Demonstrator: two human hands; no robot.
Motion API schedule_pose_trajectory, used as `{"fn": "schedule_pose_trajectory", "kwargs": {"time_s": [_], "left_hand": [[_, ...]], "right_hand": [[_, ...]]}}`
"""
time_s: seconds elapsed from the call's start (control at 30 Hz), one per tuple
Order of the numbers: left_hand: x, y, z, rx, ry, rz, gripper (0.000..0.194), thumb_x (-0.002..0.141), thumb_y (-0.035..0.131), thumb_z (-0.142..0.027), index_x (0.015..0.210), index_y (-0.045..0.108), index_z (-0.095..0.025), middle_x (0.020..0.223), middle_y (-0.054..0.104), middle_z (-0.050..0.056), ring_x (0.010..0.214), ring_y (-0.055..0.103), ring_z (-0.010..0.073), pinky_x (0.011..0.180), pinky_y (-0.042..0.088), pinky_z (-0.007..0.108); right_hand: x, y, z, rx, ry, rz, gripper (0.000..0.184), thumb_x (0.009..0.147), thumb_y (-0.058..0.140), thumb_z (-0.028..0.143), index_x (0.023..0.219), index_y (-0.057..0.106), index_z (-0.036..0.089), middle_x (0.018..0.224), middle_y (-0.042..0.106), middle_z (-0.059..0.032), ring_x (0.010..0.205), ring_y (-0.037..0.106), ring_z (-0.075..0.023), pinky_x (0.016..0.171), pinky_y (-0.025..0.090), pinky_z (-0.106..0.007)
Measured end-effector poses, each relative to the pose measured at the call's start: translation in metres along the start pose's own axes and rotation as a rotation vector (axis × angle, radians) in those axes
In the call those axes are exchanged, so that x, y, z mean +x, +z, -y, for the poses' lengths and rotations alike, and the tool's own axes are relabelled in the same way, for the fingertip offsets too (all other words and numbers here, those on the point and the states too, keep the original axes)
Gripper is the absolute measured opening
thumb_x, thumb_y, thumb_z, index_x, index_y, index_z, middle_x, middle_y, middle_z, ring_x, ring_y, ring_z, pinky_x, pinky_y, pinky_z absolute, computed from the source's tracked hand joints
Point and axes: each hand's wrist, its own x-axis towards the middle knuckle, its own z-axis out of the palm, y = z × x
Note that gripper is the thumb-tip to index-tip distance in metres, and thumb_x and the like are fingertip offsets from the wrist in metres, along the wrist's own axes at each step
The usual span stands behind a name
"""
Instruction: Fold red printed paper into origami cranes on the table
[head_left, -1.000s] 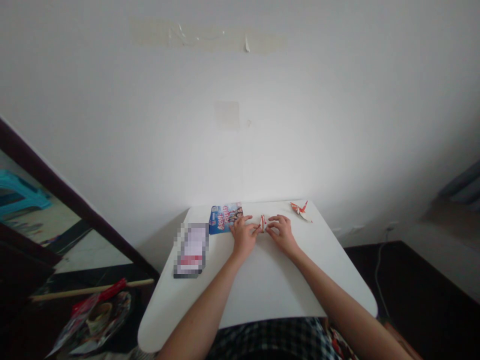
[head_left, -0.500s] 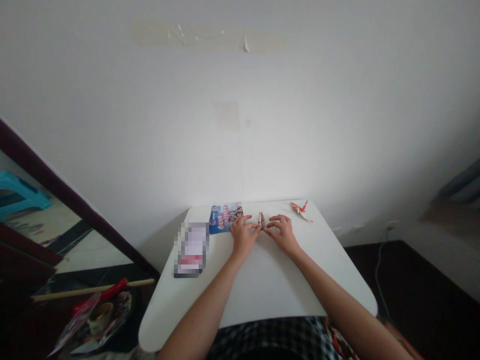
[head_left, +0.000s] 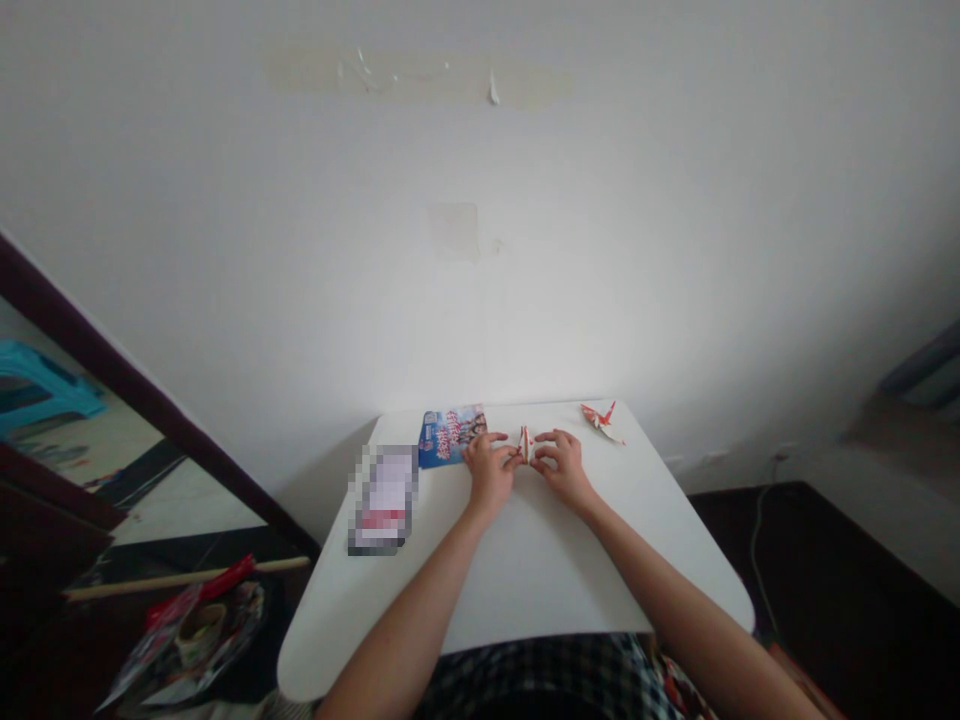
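Note:
Between my hands, over the back half of the white table [head_left: 525, 570], a small piece of folded red-and-white paper [head_left: 525, 446] stands upright. My left hand [head_left: 491, 468] pinches its left side between thumb and fingers. From the right, the fingertips of my right hand [head_left: 560, 464] close on the other side of it. Parts of the paper's lower edge are hidden by the fingertips. To the right, near the table's back edge, lies a folded red-and-white paper crane [head_left: 602, 420], apart from both hands.
A blue printed leaflet [head_left: 439, 440] lies left of my left hand. A pixelated, phone-shaped object [head_left: 386, 500] rests at the table's left. The wall [head_left: 525, 300] rises right behind the table. On the floor at left are a bin [head_left: 247, 620] and a wooden stick [head_left: 187, 578].
The folded paper has turned slightly, showing more of its white and red face. My fingers have shifted a little on it; the crane, leaflet and pixelated object stay put.

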Motion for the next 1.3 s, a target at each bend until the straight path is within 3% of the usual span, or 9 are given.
{"fn": "schedule_pose_trajectory", "kwargs": {"time_s": [0.27, 0.4, 0.57, 0.77, 1.03, 1.3], "left_hand": [[0.001, -0.001, 0.0, -0.008, -0.015, 0.01, 0.007, 0.081, 0.077, -0.022, 0.077, 0.08, -0.026, 0.117, 0.069, 0.006, 0.121, 0.055, 0.0273, 0.108, 0.039, 0.053], [0.0, -0.005, 0.002, 0.022, -0.027, -0.014, 0.005, 0.082, 0.077, -0.028, 0.077, 0.08, -0.027, 0.119, 0.068, 0.005, 0.123, 0.052, 0.0281, 0.112, 0.034, 0.056], [0.001, -0.009, 0.006, 0.009, -0.034, -0.025, 0.003, 0.08, 0.08, -0.028, 0.078, 0.081, -0.027, 0.123, 0.067, 0.006, 0.128, 0.05, 0.0293, 0.113, 0.032, 0.059], [0.001, -0.009, 0.006, 0.002, -0.047, 0.011, 0.002, 0.08, 0.08, -0.028, 0.081, 0.082, -0.029, 0.129, 0.066, 0.005, 0.133, 0.047, 0.0316, 0.115, 0.027, 0.068], [-0.001, -0.012, 0.001, 0.039, -0.048, 0.028, 0.006, 0.08, 0.08, -0.028, 0.083, 0.083, -0.032, 0.135, 0.063, 0.005, 0.134, 0.044, 0.0333, 0.114, 0.027, 0.067], [-0.002, -0.012, 0.001, 0.037, -0.061, 0.032, 0.006, 0.08, 0.079, -0.029, 0.084, 0.082, -0.033, 0.135, 0.062, 0.005, 0.135, 0.044, 0.0343, 0.114, 0.027, 0.065]], "right_hand": [[0.001, -0.003, 0.001, 0.074, 0.007, -0.011, 0.007, 0.083, 0.072, 0.024, 0.077, 0.073, 0.027, 0.119, 0.068, -0.0069, 0.13, 0.043, -0.0334, 0.11, 0.035, -0.058], [0.0, -0.005, -0.001, 0.118, 0.003, -0.027, 0.009, 0.085, 0.074, 0.035, 0.08, 0.075, 0.028, 0.117, 0.066, -0.0076, 0.13, 0.042, -0.0328, 0.111, 0.037, -0.056], [0.001, -0.007, -0.007, 0.127, -0.002, -0.062, 0.022, 0.094, 0.063, 0.045, 0.088, 0.077, 0.029, 0.118, 0.064, -0.0085, 0.128, 0.044, -0.0304, 0.112, 0.038, -0.054], [0.001, -0.009, -0.006, 0.116, -0.045, -0.041, 0.021, 0.094, 0.063, 0.043, 0.101, 0.078, 0.032, 0.121, 0.062, -0.0087, 0.126, 0.045, -0.0302, 0.113, 0.037, -0.055], [0.001, -0.007, -0.005, 0.13, -0.064, -0.005, 0.013, 0.092, 0.067, 0.037, 0.092, 0.078, 0.03, 0.122, 0.065, -0.007, 0.127, 0.045, -0.0296, 0.112, 0.038, -0.054], [0.002, -0.01, -0.001, 0.145, -0.04, -0.005, 0.015, 0.089, 0.07, 0.043, 0.088, 0.076, 0.029, 0.12, 0.066, -0.0076, 0.126, 0.047, -0.0303, 0.111, 0.038, -0.055]]}}
